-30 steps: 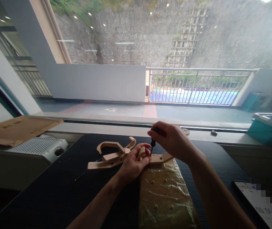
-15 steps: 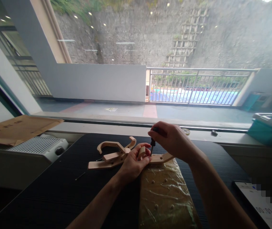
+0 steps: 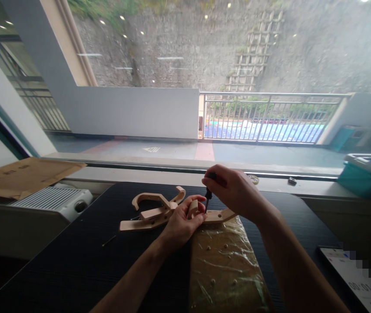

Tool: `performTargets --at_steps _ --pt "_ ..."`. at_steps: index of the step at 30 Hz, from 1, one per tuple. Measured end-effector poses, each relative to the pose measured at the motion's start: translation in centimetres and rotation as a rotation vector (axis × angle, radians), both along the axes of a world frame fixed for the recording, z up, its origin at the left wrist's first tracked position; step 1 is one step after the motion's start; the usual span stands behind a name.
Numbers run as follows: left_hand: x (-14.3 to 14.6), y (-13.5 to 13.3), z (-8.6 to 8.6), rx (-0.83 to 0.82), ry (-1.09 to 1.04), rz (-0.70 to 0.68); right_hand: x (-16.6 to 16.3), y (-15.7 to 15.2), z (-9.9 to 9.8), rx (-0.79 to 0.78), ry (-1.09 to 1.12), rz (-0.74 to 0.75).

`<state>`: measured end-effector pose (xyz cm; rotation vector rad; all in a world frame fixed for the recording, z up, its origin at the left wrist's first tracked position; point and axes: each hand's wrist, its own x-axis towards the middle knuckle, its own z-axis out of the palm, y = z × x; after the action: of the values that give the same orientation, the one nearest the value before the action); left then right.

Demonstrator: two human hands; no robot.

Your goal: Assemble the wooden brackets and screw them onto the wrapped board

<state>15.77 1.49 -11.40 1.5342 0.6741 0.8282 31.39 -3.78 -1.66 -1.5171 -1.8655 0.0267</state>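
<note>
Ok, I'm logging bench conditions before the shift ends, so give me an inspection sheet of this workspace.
Surface: black table, dark woodgrain, by a window.
Job's things: wooden assembly of curved parts; screwdriver upright on it; plastic-wrapped board lying just nearer the person.
Clutter: loose screw at left; phone showing a timer at right.
Grippers: left hand grips part of the assembly; right hand grips the screwdriver handle.
Cables: nothing seen.
Surroundings: cardboard beside a white heater, teal box, balcony railing outside.

Head-worn view, forward-down over table (image 3: 74,261).
</note>
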Motion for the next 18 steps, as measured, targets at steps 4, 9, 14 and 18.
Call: performTargets --at_steps 4,9,14,18 --pt "0.0 0.0 0.0 0.007 0.007 0.000 0.2 0.2 -0.1 0.006 0.013 -0.054" --pt "0.1 0.0 -0.1 -0.008 0.007 0.017 0.0 -0.3 0.2 -0.046 0.036 0.058" --pt "-0.2 -0.1 0.3 -0.003 0.039 -0.003 0.0 -0.2 0.0 -0.062 0.067 0.104" --pt "-0.7 -0.1 1.0 0.004 0.081 -0.067 0.3 0.1 -0.2 -0.050 0.072 0.048"
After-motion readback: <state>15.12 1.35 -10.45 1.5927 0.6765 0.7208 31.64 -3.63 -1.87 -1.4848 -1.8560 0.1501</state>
